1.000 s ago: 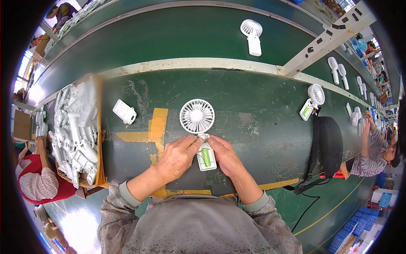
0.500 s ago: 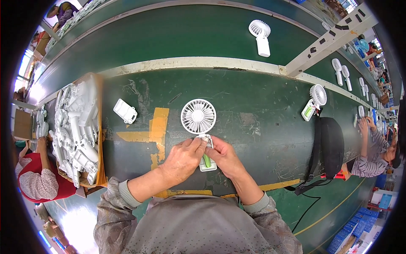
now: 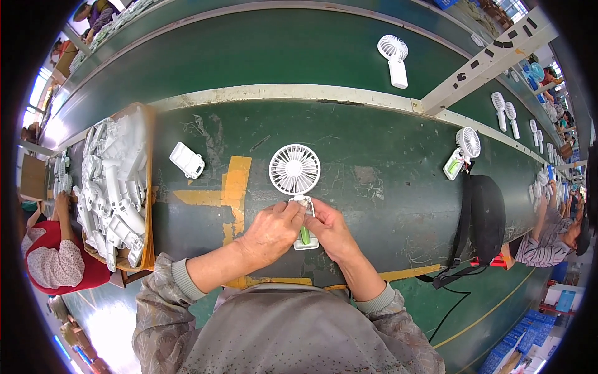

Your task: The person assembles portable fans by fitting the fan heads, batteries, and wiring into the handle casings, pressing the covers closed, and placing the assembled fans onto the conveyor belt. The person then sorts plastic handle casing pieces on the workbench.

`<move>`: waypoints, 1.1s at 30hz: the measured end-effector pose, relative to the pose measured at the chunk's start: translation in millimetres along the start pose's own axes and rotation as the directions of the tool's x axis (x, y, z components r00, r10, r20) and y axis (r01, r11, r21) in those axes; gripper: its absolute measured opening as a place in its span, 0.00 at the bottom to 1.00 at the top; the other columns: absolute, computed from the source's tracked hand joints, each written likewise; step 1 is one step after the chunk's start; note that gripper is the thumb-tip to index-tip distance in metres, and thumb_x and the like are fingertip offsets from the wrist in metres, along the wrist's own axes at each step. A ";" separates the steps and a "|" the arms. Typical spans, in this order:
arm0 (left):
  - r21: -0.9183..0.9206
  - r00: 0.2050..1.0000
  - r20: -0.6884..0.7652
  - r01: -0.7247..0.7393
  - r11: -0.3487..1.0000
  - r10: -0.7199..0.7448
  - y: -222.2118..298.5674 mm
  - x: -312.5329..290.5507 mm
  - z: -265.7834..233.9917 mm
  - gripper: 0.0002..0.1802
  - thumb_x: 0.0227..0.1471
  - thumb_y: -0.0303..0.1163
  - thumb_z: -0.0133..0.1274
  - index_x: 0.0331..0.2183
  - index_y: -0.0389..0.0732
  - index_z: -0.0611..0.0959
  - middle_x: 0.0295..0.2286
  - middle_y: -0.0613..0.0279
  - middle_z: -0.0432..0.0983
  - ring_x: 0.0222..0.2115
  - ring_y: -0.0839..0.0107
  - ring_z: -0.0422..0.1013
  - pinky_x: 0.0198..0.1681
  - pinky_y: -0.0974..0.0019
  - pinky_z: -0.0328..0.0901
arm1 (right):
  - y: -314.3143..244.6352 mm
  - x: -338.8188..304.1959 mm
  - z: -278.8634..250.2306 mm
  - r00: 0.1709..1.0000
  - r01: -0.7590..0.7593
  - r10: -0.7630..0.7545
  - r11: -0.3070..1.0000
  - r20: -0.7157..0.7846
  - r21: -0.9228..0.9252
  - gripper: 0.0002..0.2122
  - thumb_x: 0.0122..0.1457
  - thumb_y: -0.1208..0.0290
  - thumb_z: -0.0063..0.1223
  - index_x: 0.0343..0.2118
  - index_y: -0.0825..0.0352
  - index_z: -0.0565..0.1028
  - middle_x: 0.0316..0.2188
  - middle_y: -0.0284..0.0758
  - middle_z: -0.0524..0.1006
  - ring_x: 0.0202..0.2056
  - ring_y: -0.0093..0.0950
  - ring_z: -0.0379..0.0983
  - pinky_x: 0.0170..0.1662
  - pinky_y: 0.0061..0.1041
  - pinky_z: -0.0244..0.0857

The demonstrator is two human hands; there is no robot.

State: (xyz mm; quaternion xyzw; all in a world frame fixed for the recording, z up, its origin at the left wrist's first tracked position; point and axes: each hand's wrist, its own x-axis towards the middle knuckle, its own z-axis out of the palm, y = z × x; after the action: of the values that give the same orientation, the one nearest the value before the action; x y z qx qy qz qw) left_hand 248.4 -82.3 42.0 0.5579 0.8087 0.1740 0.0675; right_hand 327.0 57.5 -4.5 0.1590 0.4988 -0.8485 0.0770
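A white handheld fan [image 3: 294,169] lies on the green worktable in front of me, its round grille pointing away and its handle toward me. The handle is open, showing a green battery [image 3: 305,235] inside. My left hand [image 3: 272,232] grips the neck end of the handle from the left, fingers bent and pressed together. From the right, my right hand [image 3: 332,229] pinches the same part with thumb and fingers. Whatever small piece lies between the fingertips is hidden. A loose white handle cover [image 3: 187,160] rests on the table to the left.
At left stands a carton [image 3: 149,187] heaped with white plastic parts [image 3: 115,193]. Another opened fan [image 3: 467,143] lies at right, near a black bag [image 3: 487,212]. Beyond the pale rail, a finished-looking fan [image 3: 395,61] lies on the green belt. People work at both sides.
Both hands keep their hold at the fan's neck with only slight finger shifts. The fan on the far belt has moved a little to the right and nearer.
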 end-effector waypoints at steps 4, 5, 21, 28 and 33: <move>-0.010 1.000 0.018 0.006 1.000 -0.006 0.4 1.7 -0.9 0.21 0.38 0.22 0.49 0.40 0.28 0.73 0.31 0.54 0.68 0.30 0.58 0.70 0.29 0.59 0.68 | 2.8 -1.8 4.3 0.998 0.045 -0.046 0.999 -0.046 -0.023 0.16 0.59 0.83 0.39 0.51 0.71 0.65 0.39 0.30 0.73 0.39 0.16 0.68 0.41 0.16 0.64; -0.009 1.000 0.018 0.006 1.000 -0.005 -1.5 1.7 -1.5 0.21 0.38 0.22 0.49 0.40 0.28 0.73 0.31 0.54 0.68 0.30 0.58 0.70 0.29 0.59 0.68 | -0.2 -2.9 5.0 0.999 0.036 -0.037 0.999 -0.033 -0.028 0.16 0.59 0.82 0.40 0.51 0.71 0.65 0.40 0.30 0.73 0.39 0.16 0.68 0.42 0.16 0.64; -0.370 0.956 -0.215 0.110 0.922 -0.200 -23.0 -12.8 1.2 0.23 0.40 0.18 0.53 0.43 0.38 0.74 0.29 0.53 0.74 0.27 0.53 0.73 0.28 0.59 0.68 | -4.3 8.2 2.6 0.991 -0.085 0.094 0.991 -0.090 0.103 0.13 0.64 0.66 0.40 0.43 0.71 0.70 0.32 0.31 0.75 0.31 0.17 0.70 0.33 0.17 0.66; -0.198 0.914 -0.403 -0.035 0.980 -0.049 -14.8 -22.5 15.2 0.11 0.38 0.21 0.56 0.30 0.36 0.78 0.28 0.57 0.74 0.26 0.62 0.73 0.27 0.64 0.69 | 5.8 6.9 4.3 0.987 -0.043 0.055 0.996 -0.151 0.084 0.13 0.64 0.66 0.40 0.41 0.71 0.71 0.33 0.32 0.75 0.31 0.17 0.71 0.34 0.17 0.66; -0.162 0.910 -0.397 0.061 0.985 -0.122 -3.2 -21.7 17.4 0.12 0.38 0.21 0.56 0.31 0.34 0.79 0.28 0.56 0.74 0.26 0.61 0.73 0.27 0.63 0.69 | 8.7 6.5 8.9 0.979 -0.019 0.046 0.991 -0.198 0.135 0.12 0.64 0.68 0.40 0.42 0.71 0.70 0.34 0.35 0.76 0.33 0.19 0.73 0.37 0.18 0.68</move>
State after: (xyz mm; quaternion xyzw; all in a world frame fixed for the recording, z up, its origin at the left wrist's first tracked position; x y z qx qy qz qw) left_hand 258.9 -99.9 22.9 0.4647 0.8154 0.3413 -0.0527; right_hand 321.7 45.7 -9.8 0.2564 0.4440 -0.8580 0.0296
